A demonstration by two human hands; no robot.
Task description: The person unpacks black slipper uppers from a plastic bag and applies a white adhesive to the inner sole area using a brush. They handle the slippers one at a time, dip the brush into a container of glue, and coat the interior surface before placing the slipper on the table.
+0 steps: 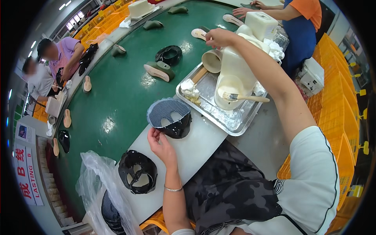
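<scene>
My left hand (pixel 161 148) is closed on the near edge of a glossy black shoe upper (pixel 178 128) with a blue-grey mesh lining (pixel 162 111) turned outward. My right hand (pixel 220 38) reaches far across the tray, fingers bent together beside a shoe last with a pale insole (pixel 198 34). What those fingertips hold, if anything, is too small to make out. Left of my left forearm, a second black upper (pixel 138 172) lies on the white board (pixel 207 135). A wooden-handled brush (pixel 246 97) rests across a white glue container (pixel 228 102).
A metal tray (pixel 242 127) holds the containers and a white cup (pixel 212 61). On the green conveyor (pixel 117 88) are several lasts and a black upper (pixel 169 55). A clear plastic bag (pixel 94 172) covers the near left. Co-workers (pixel 68 55) stand across; another, in orange (pixel 307 11), is at far right.
</scene>
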